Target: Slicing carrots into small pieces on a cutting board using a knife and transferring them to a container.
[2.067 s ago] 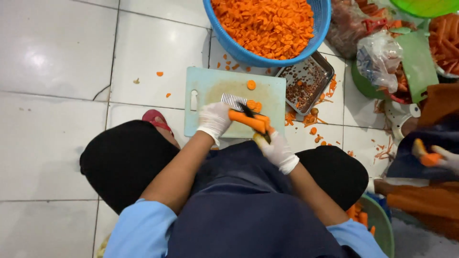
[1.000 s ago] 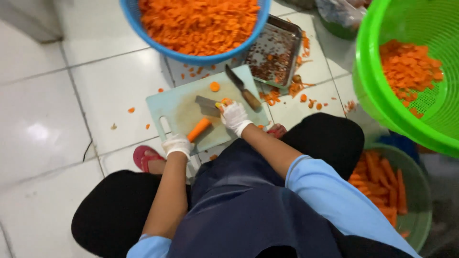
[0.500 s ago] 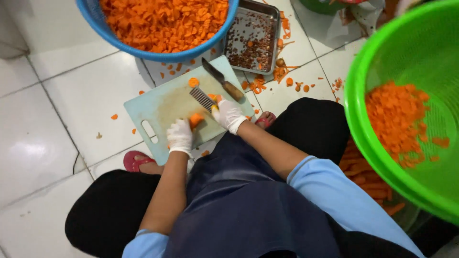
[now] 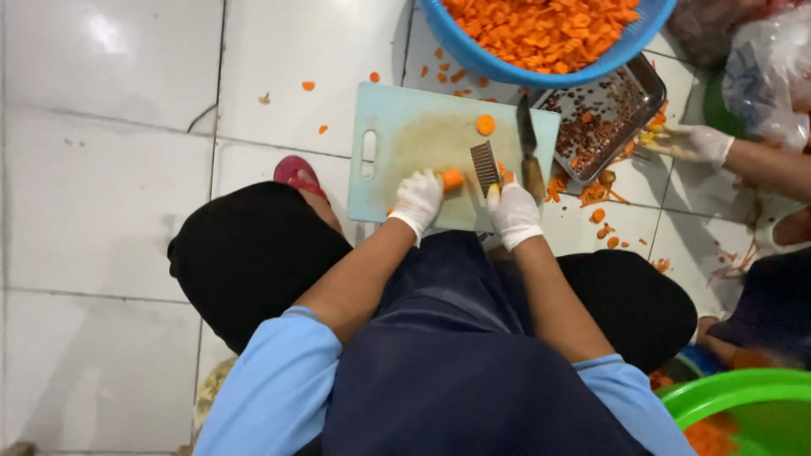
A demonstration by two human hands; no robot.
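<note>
A pale blue cutting board (image 4: 397,127) lies on the white tiled floor. My left hand (image 4: 418,201), in a white glove, holds a carrot (image 4: 453,178) down on the board. My right hand (image 4: 512,213), also gloved, grips a crinkle cutter (image 4: 485,168) whose wavy blade stands just right of the carrot's end. A single carrot slice (image 4: 485,124) rests further up the board. A knife (image 4: 529,156) with a brown handle lies on the board's right edge, beside my right hand.
A blue basket (image 4: 541,72) full of carrot slices stands beyond the board. A metal tray (image 4: 629,97) of scraps sits to its right, where another person's gloved hand (image 4: 691,143) reaches. A green basket (image 4: 735,393) is at lower right. Carrot bits dot the tiles.
My view has swung back left; the big green basket has dropped to the lower right corner. The carrot under my left hand is shorter, and a co-worker's gloved hand has appeared by the tray.
</note>
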